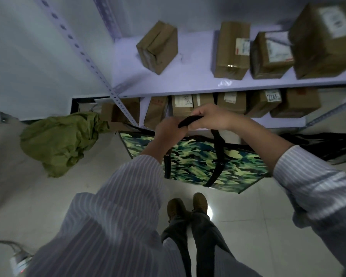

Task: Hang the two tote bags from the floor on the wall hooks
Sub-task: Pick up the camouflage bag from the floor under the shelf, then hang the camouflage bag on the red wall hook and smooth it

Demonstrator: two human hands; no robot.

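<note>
Both hands are clenched on the black handles (190, 120) of the camouflage tote bag (198, 158): the left hand (169, 132) and the right hand (210, 116) touch, and the bag hangs just below the grip, clear of the floor (108, 188). Keep both straps gathered together (no hook is in view yet) so they slip over one hook. The green bag (62, 140) lies left of the grip.

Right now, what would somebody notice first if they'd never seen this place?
Probably the camouflage tote bag in the middle, held up by its black handles with the left hand and right hand. Next, the crumpled green bag at left, then brown boxes on the shelves above.
</note>
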